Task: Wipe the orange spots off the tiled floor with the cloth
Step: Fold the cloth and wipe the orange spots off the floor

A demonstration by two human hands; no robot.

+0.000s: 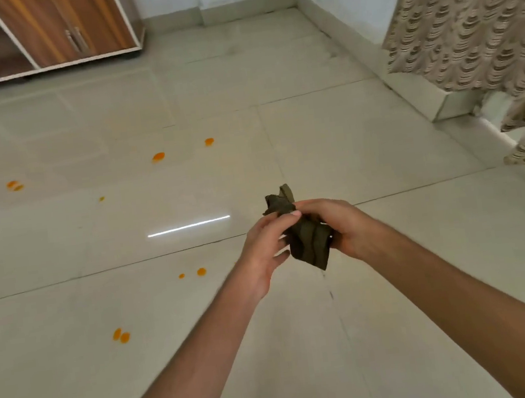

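Note:
A crumpled olive-green cloth (309, 242) is held in the air above the floor between both hands. My left hand (264, 251) pinches its upper part with thumb and fingers. My right hand (343, 225) grips it from the right side. Orange spots lie on the glossy cream tiled floor (207, 354) to the left: a pair near me (121, 336), a small pair (201, 271) below the left hand's level, and farther ones (158, 157), (209, 141), (15, 185).
A wooden cabinet (68, 27) with open shelves stands at the far left against the wall. A patterned curtain (477, 23) hangs at the right above a raised tiled step (441, 104). A light reflection streaks the floor in the middle.

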